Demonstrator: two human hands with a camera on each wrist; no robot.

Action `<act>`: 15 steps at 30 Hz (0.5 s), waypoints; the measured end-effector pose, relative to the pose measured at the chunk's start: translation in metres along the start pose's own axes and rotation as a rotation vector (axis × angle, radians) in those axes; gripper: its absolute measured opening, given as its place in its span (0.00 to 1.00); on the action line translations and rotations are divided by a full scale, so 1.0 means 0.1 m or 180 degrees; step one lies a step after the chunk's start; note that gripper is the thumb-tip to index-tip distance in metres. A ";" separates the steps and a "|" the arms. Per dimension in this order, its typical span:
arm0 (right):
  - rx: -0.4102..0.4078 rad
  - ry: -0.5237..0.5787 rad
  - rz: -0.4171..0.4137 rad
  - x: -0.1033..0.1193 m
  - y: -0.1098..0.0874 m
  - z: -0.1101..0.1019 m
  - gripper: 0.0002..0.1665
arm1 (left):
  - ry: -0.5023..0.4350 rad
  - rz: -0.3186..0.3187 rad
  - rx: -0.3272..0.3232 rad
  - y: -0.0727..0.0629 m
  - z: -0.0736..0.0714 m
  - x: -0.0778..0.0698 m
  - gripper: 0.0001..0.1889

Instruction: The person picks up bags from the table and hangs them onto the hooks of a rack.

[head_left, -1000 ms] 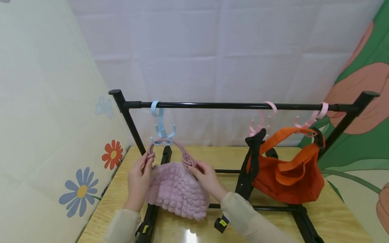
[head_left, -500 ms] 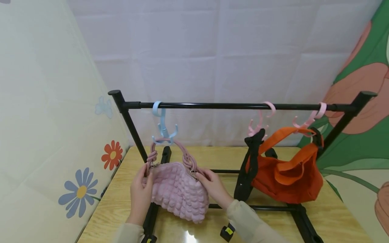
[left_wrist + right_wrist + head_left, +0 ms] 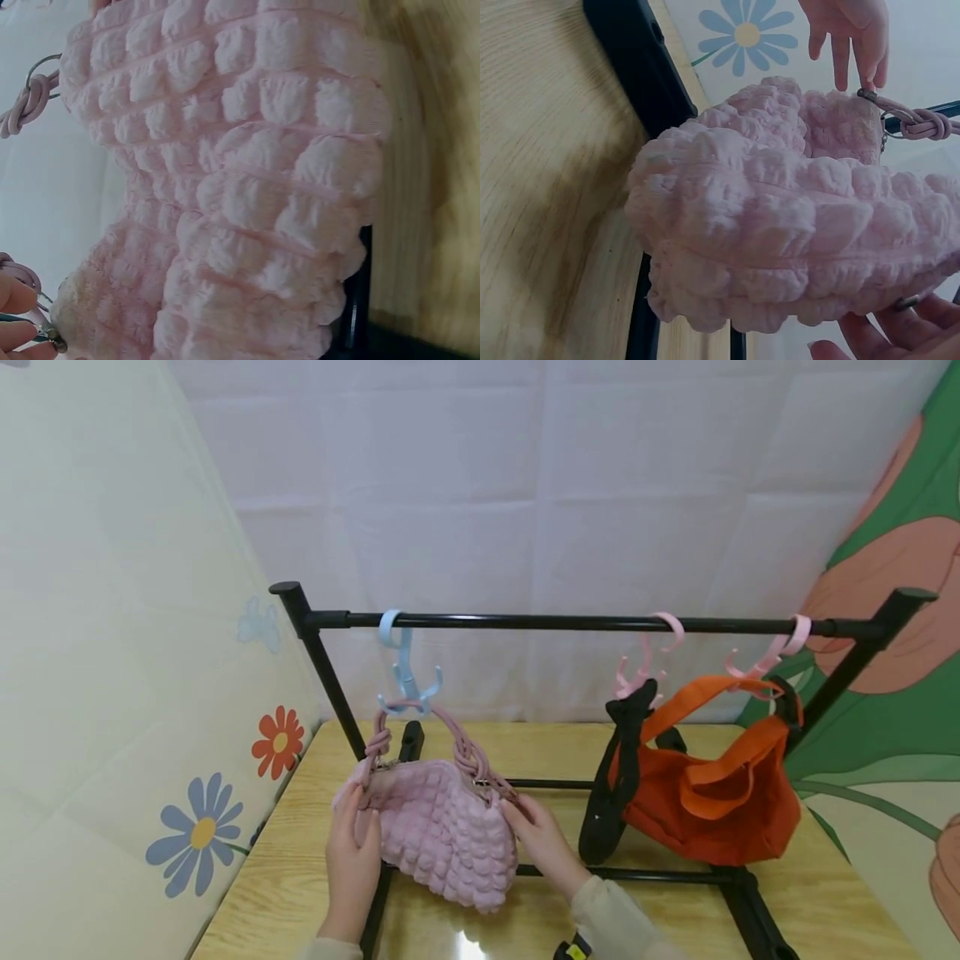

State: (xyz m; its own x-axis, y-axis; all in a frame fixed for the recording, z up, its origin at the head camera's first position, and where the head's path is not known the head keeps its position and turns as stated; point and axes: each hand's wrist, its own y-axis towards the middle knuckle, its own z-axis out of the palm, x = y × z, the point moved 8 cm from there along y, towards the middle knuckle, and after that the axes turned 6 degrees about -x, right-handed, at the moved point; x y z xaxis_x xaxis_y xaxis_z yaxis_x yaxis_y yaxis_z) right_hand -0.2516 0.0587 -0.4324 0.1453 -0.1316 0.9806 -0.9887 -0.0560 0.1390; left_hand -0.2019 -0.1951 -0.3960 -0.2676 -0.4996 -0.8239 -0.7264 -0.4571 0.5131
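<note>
A pink puffy handbag [image 3: 446,831] hangs by its knotted cord handle [image 3: 442,718] from a light blue hook [image 3: 406,672] on the rack's top bar. My left hand [image 3: 354,864] pinches the cord end at the bag's left corner; the right wrist view shows those fingertips at a small metal end piece [image 3: 867,94]. At the opposite corner, my right hand [image 3: 546,839] grips the handle's end between thumb and fingers. The bag's quilted face fills most of the left wrist view, with a few left-hand fingers [image 3: 13,311] at the edge.
The black rack [image 3: 525,622] stands on a wooden table [image 3: 262,860]. To the right, an orange bag [image 3: 712,793] with a black strap [image 3: 618,777] hangs from pink hooks [image 3: 772,652]. A white cloth backdrop [image 3: 525,485] rises behind.
Both hands have moved down from the handle's knots to the cord ends at the bag's top corners. The blue hook has shifted slightly right. The bag still hangs from it.
</note>
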 end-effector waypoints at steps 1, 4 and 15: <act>-0.0024 -0.0007 -0.0011 -0.02 -0.01 -0.01 0.20 | 0.0011 -0.0066 0.0024 -0.02 0.00 0.02 0.23; -0.0055 -0.0016 0.0014 -0.06 -0.04 -0.02 0.21 | 0.0039 -0.0228 0.0086 -0.10 0.01 0.10 0.23; -0.0018 -0.0084 0.0125 -0.17 -0.15 -0.02 0.22 | 0.0164 -0.0377 0.0219 -0.34 0.05 0.22 0.25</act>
State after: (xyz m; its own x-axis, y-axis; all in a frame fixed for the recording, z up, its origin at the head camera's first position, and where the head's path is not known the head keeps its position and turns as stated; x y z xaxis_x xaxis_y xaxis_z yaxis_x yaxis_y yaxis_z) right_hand -0.2396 0.0641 -0.4507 0.1071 -0.1596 0.9814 -0.9939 -0.0446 0.1012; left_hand -0.1863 -0.1869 -0.4326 -0.1459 -0.4830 -0.8634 -0.7932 -0.4644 0.3939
